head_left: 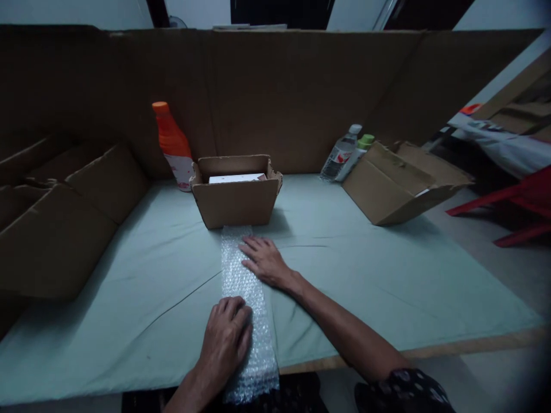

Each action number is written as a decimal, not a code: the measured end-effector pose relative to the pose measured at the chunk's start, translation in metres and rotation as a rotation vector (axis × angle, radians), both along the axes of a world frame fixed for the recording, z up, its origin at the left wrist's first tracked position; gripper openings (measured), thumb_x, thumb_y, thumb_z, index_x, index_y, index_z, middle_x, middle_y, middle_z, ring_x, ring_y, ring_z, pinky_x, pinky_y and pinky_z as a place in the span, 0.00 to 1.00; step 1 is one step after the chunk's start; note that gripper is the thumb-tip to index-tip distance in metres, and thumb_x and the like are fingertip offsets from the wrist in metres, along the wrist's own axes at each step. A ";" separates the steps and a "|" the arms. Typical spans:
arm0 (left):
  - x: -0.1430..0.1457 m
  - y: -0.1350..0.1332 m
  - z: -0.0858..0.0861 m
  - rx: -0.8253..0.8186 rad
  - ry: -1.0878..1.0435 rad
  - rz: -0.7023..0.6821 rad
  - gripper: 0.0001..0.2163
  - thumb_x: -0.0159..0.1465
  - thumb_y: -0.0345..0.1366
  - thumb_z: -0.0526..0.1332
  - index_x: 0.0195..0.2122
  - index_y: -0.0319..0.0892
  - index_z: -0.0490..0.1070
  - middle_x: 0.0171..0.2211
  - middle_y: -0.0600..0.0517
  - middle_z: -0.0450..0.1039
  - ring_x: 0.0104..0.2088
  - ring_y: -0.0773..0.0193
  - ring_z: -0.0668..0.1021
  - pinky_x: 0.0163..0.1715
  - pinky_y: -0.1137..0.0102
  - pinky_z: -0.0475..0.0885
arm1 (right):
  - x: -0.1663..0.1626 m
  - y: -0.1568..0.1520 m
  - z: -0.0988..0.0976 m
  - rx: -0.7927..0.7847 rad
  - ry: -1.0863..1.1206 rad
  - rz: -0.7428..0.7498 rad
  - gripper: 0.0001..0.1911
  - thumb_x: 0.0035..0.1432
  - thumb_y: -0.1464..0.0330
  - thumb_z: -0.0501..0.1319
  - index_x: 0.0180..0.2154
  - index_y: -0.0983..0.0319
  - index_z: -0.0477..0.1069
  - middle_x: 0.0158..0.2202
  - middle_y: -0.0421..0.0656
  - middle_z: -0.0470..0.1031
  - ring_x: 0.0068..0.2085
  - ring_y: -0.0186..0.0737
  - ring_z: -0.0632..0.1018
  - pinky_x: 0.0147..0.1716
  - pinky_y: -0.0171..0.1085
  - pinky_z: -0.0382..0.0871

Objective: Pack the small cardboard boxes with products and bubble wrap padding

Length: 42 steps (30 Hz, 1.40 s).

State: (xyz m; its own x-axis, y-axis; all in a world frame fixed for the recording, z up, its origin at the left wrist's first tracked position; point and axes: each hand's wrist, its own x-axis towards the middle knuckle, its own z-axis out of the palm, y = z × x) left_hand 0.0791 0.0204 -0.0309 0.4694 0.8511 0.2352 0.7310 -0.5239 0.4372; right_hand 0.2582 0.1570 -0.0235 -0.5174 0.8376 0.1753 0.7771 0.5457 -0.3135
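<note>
Bubble wrap [239,275]: smoothing, I judge — next needs even pressure.
Left hand [226,335]: curled over it — can't tell grip.
Right hand [267,263]: fingers spread.

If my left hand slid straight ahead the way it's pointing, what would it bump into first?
Probably your right hand: your left hand points forward and slightly right across the bubble wrap, towards it, though the exact line is uncertain.

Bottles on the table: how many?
3: orange bottle left of the middle box; clear bottle and green-capped bottle side by side, left of the right box. More may be hidden.
</note>
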 end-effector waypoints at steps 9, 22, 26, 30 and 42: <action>-0.015 0.009 -0.001 -0.075 -0.120 -0.054 0.13 0.64 0.27 0.57 0.47 0.42 0.73 0.48 0.44 0.74 0.48 0.53 0.73 0.47 0.56 0.73 | 0.051 -0.062 0.026 -0.083 0.075 0.029 0.25 0.66 0.64 0.59 0.63 0.58 0.64 0.67 0.49 0.63 0.65 0.49 0.65 0.61 0.52 0.61; -0.045 0.018 0.015 -0.408 -0.400 -0.057 0.15 0.65 0.34 0.56 0.53 0.44 0.71 0.52 0.44 0.76 0.53 0.54 0.76 0.54 0.55 0.72 | 0.005 -0.067 0.015 -0.052 -0.034 0.140 0.19 0.65 0.68 0.61 0.57 0.62 0.71 0.63 0.52 0.68 0.65 0.51 0.66 0.61 0.52 0.61; -0.050 0.032 0.024 -0.589 -0.539 0.076 0.16 0.66 0.38 0.55 0.51 0.40 0.72 0.51 0.43 0.76 0.50 0.55 0.78 0.52 0.57 0.73 | 0.011 -0.112 0.018 -0.069 -0.020 0.224 0.17 0.64 0.69 0.61 0.54 0.61 0.72 0.63 0.52 0.68 0.64 0.53 0.66 0.59 0.53 0.62; -0.046 0.029 0.023 -0.563 -0.552 0.105 0.14 0.65 0.38 0.56 0.48 0.40 0.74 0.50 0.43 0.76 0.48 0.56 0.79 0.51 0.58 0.74 | 0.025 -0.177 0.021 -0.178 0.151 0.369 0.12 0.64 0.69 0.59 0.49 0.59 0.73 0.58 0.44 0.75 0.62 0.46 0.69 0.58 0.48 0.64; -0.042 0.023 0.023 -0.547 -0.574 0.151 0.13 0.64 0.40 0.58 0.46 0.41 0.75 0.48 0.44 0.77 0.50 0.55 0.77 0.52 0.58 0.72 | -0.003 -0.201 0.013 0.032 0.209 0.281 0.18 0.59 0.77 0.59 0.51 0.61 0.71 0.53 0.48 0.77 0.56 0.48 0.73 0.53 0.48 0.66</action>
State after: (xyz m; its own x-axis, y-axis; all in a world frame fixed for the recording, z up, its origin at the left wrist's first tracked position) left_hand 0.0375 0.0438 -0.0080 0.2726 0.9600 -0.0639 0.3606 -0.0403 0.9318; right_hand 0.2548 -0.0440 -0.0106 -0.6773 0.6596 0.3259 0.5159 0.7416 -0.4287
